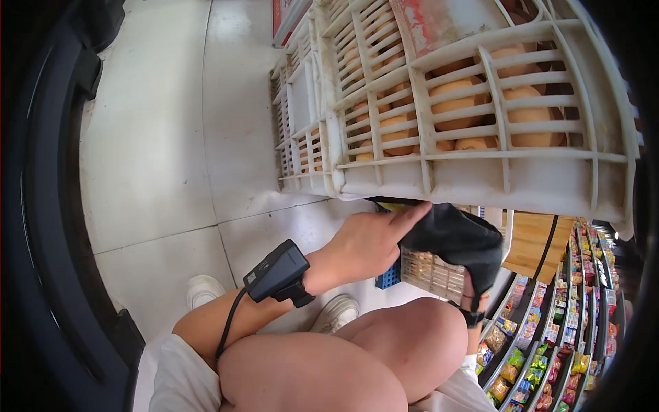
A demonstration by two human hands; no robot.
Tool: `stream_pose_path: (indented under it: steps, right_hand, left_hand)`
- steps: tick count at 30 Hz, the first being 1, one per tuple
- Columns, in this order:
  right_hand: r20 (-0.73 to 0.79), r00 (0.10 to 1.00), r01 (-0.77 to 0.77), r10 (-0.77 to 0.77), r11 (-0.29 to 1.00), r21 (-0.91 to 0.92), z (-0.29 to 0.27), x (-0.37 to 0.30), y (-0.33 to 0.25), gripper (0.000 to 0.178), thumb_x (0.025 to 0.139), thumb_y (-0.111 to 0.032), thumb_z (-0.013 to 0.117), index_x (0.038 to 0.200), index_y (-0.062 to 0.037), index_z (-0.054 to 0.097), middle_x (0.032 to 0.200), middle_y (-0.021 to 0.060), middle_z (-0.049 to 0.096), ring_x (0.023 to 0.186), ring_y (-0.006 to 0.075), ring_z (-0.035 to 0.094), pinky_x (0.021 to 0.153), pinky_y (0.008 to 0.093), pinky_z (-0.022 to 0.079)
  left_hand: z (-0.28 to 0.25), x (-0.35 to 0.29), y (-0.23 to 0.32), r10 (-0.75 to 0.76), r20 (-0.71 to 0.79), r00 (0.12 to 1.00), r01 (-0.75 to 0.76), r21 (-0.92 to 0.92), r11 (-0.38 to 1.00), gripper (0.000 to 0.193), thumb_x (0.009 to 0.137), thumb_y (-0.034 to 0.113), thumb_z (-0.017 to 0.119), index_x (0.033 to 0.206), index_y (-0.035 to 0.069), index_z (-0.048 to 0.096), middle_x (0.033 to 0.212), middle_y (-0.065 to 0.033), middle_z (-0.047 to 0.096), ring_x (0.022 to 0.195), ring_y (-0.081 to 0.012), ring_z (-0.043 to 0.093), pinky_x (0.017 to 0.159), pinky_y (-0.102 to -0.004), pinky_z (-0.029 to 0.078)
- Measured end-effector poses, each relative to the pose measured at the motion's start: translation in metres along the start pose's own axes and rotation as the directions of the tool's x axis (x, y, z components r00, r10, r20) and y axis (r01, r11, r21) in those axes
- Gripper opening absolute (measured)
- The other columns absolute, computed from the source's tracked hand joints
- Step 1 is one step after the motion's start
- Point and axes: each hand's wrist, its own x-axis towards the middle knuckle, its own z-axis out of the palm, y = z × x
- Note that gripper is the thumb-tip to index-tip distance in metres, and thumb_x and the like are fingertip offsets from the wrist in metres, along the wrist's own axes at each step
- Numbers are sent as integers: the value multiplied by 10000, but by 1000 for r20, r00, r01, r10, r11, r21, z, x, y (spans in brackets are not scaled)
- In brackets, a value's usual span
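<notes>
My left hand [364, 248] reaches up under the lower edge of a white slatted plastic crate [384, 180]. One of its digits stretches along a limp black covering, like a bag or cloth [456, 233], and its other fingertips are hidden. It seems to pinch that covering's edge, where a bit of yellow-green shows. Folds of the same black material hide most of my right hand [469, 288]; only skin near the wrist shows, above a black strap. Round brown things that look like eggs [458, 103] fill the crate.
A second white crate [302, 103] stands behind the first. Below it are a pale basket [432, 273] and a blue perforated crate [389, 276]. Shelves of colourful snack packets [542, 336] rise at right. A dark frame [41, 206] borders the tiled floor [144, 137] at left.
</notes>
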Motion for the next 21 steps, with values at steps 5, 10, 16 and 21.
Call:
stream_pose_path:
  steps: [5,10,16,21]
  right_hand:
    - [10,1000,-9,9,1000,-30,1,19,-12,347,985,-113,474,1308,14,499,1264,109,573,1135,163,562,954,279,469]
    - [-55,997,-50,44,993,-111,-14,37,-39,341,984,-107,475,1302,13,505,1255,106,578,1127,159,566,946,274,473]
    - [-143,988,-86,53,968,-236,-61,52,-107,334,983,-100,475,1295,12,511,1246,102,585,1117,154,571,937,269,478]
    - [-254,966,-127,38,931,-342,-97,27,-183,328,982,-95,475,1289,12,516,1238,99,590,1109,150,575,929,264,483]
  left_hand:
    - [-21,2,14,-36,496,867,222,-322,920,691,764,19,525,1433,159,426,993,-166,672,689,-343,631,634,-424,504]
    - [-37,23,45,145,681,718,339,-523,782,683,862,124,528,1505,147,298,1158,-189,657,954,-321,668,824,-408,509]
    - [-87,63,115,398,756,519,366,-617,696,730,876,287,572,1500,59,270,1353,-245,521,1244,-367,511,1013,-401,417]
    - [-74,64,169,478,773,418,164,-582,796,756,835,233,571,1493,28,262,1177,-279,605,1115,-404,568,956,-412,445]
